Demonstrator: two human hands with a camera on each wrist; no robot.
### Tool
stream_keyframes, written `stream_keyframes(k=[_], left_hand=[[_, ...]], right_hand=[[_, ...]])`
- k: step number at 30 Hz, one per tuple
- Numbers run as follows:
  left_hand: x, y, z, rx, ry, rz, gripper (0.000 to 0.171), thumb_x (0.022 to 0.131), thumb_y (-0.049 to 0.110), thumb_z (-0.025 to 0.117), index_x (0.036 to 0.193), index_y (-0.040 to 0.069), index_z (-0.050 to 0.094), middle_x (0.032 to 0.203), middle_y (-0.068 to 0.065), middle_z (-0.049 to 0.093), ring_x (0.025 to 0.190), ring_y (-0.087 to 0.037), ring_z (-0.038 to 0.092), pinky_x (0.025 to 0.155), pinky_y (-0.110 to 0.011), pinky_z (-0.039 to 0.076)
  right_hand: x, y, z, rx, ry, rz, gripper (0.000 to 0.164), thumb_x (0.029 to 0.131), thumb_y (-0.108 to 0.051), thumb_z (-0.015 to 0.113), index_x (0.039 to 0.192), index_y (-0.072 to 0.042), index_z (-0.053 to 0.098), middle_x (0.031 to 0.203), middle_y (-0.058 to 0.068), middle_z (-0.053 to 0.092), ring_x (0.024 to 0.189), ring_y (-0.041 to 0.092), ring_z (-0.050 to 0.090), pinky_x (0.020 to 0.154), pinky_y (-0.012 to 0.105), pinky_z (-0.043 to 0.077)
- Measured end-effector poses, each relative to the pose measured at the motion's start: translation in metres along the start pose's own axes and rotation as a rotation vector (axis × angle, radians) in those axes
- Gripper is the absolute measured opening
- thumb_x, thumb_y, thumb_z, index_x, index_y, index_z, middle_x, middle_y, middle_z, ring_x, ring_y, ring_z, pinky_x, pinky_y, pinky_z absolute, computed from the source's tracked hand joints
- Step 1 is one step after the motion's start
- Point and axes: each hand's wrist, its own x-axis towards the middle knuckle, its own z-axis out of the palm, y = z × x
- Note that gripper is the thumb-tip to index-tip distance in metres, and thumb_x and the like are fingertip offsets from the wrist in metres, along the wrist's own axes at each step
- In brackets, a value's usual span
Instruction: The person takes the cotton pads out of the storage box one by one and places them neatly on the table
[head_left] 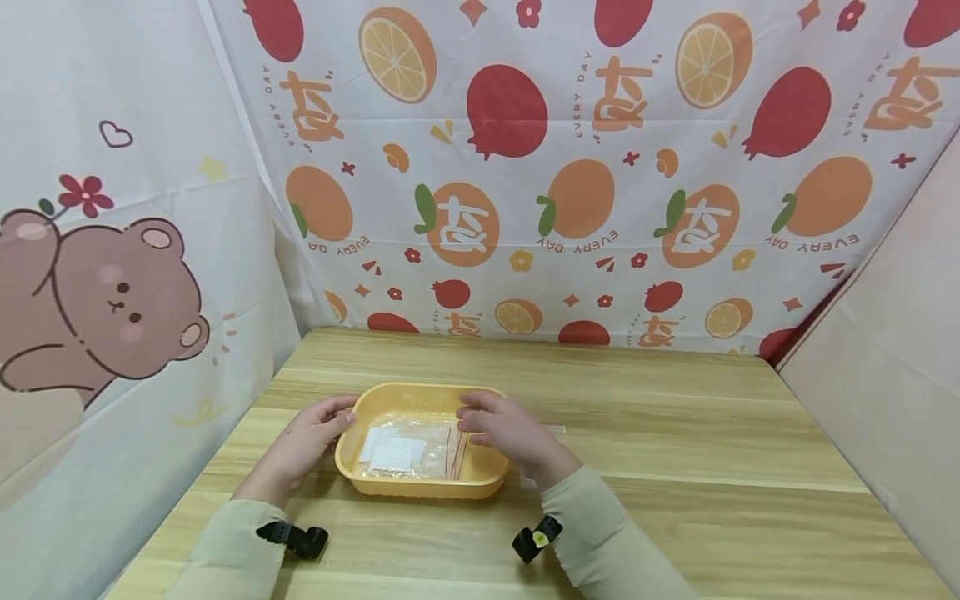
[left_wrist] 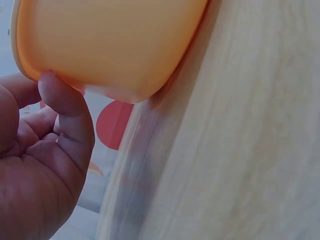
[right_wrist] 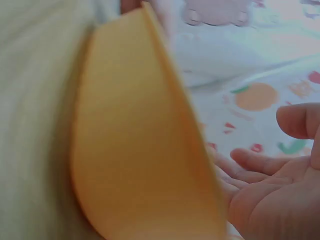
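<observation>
A yellow plastic tray [head_left: 390,487] sits on the wooden table [head_left: 675,467] in the head view. It holds clear zip bags [head_left: 431,429] with white labels and thin red strips [head_left: 455,454]. My left hand [head_left: 333,417] rests against the tray's left rim. The left wrist view shows its thumb [left_wrist: 67,107] touching the tray's outer wall [left_wrist: 110,45]. My right hand [head_left: 476,417] hovers over the right rim, fingers reaching above the bags. In the right wrist view the right hand [right_wrist: 270,185] is relaxed and holds nothing, beside the tray wall [right_wrist: 145,150].
Fruit-print cloth [head_left: 570,167] hangs behind the table and a bear-print sheet [head_left: 112,308] closes the left side. A plain panel [head_left: 885,375] stands on the right. A faint clear bag edge [head_left: 557,429] lies on the table just right of my right hand.
</observation>
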Motion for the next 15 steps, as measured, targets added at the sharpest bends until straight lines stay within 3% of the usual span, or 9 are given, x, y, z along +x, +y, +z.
stream_keyframes(k=[8,15], left_hand=[[0.001,-0.002,0.000,-0.007,0.002,-0.007,0.052,0.108,0.025,0.051,0.150,-0.004,0.039,0.132,-0.026,0.054,0.107,-0.026,0.063,0.082,-0.033,0.058],[0.001,-0.002,-0.001,-0.015,-0.002,-0.004,0.052,0.108,0.025,0.051,0.150,-0.004,0.039,0.132,-0.027,0.054,0.108,-0.030,0.063,0.082,-0.035,0.058]], right_hand=[[0.013,0.006,0.017,0.066,0.026,0.096,0.056,0.103,-0.017,0.053,0.152,0.007,0.036,0.155,0.029,0.034,0.136,0.048,0.041,0.107,0.056,0.041],[0.020,0.007,0.021,0.062,0.056,0.149,0.056,0.102,-0.017,0.055,0.151,0.006,0.039,0.152,0.026,0.039,0.135,0.049,0.042,0.099,0.056,0.049]])
